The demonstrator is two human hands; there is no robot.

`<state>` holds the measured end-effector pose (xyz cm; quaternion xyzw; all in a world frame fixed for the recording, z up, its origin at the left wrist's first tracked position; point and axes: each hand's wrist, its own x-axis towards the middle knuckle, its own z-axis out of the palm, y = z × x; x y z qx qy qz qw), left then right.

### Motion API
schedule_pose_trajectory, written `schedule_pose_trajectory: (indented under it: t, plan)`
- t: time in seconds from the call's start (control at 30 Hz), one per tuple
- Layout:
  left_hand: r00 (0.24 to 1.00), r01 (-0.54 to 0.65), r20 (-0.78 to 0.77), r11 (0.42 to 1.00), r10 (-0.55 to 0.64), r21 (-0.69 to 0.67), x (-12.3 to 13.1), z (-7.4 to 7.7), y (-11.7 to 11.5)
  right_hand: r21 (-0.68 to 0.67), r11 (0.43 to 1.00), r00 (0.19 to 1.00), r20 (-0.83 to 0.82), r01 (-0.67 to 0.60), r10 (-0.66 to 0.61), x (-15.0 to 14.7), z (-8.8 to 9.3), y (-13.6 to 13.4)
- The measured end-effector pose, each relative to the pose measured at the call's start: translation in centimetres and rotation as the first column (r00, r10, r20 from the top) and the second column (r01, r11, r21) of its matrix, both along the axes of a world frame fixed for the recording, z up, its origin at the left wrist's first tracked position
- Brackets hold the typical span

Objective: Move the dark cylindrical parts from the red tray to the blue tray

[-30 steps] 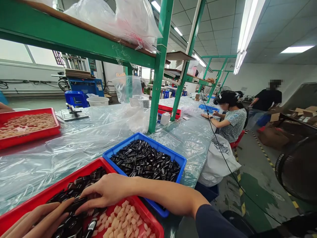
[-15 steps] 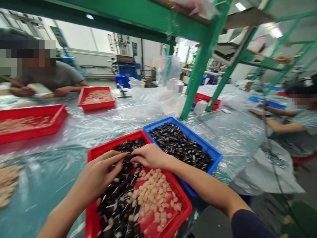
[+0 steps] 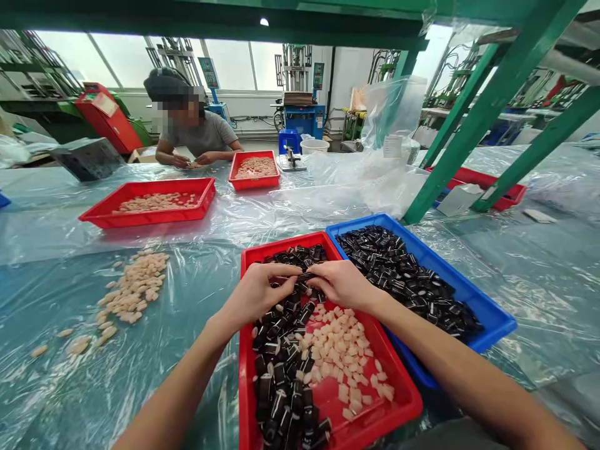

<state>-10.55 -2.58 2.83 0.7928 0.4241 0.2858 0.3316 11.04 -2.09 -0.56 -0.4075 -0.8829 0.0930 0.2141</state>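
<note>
A red tray (image 3: 246, 375) in front of me holds several small black parts (image 3: 281, 369) on its left side and pale pink parts (image 3: 344, 356) on its right. My left hand (image 3: 257, 290) and my right hand (image 3: 344, 284) meet over the tray's far half, fingers curled and pinching black parts between them. What exactly sits in each pinch is too small to make out. A blue tray (image 3: 487, 312) heaped with more black parts (image 3: 403, 275) stands just right of the red one.
Clear plastic sheet covers the table. Loose pale parts (image 3: 134, 287) lie at left. Two more red trays (image 3: 145, 209) (image 3: 254, 169) of pale parts stand farther back, with a seated person (image 3: 194, 134) behind them. Green shelf posts (image 3: 462, 115) rise at right.
The view has swung left and down: the seated person now faces me across the table. My hands have come together over the red tray's far half.
</note>
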Motion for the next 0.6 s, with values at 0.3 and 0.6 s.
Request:
schedule_pose_trajectory:
  t: [0.3,0.6]
  plan:
    - [0.994,-0.09,-0.048,0.988,0.097,0.124,-0.2,-0.7,0.8,0.069,0.997,0.984,0.177,0.024,-0.035,-0.1,1.7,0.5]
    - [0.96,-0.261,-0.019,0.919,0.279,0.296,1.4,0.1,-1.3,0.029,0.999,0.999,0.029,0.018,-0.019,0.0,1.7,0.3]
